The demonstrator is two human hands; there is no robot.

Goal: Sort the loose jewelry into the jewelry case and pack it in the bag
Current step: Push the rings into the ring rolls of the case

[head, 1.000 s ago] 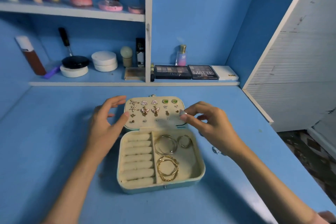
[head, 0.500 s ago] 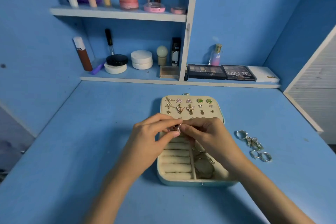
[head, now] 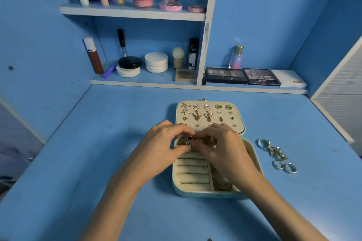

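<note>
Both hands meet over the open jewelry case (head: 197, 191); left hand (head: 162, 148) and right hand (head: 221, 148) pinch one ring (head: 188, 140) together. Loose rings (head: 278, 155) lie on the surface right of the right hand.

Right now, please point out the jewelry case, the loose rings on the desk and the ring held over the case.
jewelry case (head: 195, 193): head view, front wall.
loose rings (head: 277, 152): head view, middle of the pile.
held ring (head: 188, 140): head view, its dark top.

On the blue desk (head: 98, 162) before me sat the open cream jewelry case (head: 207, 194); loose silver rings (head: 278, 154) lay just right of it.
</note>
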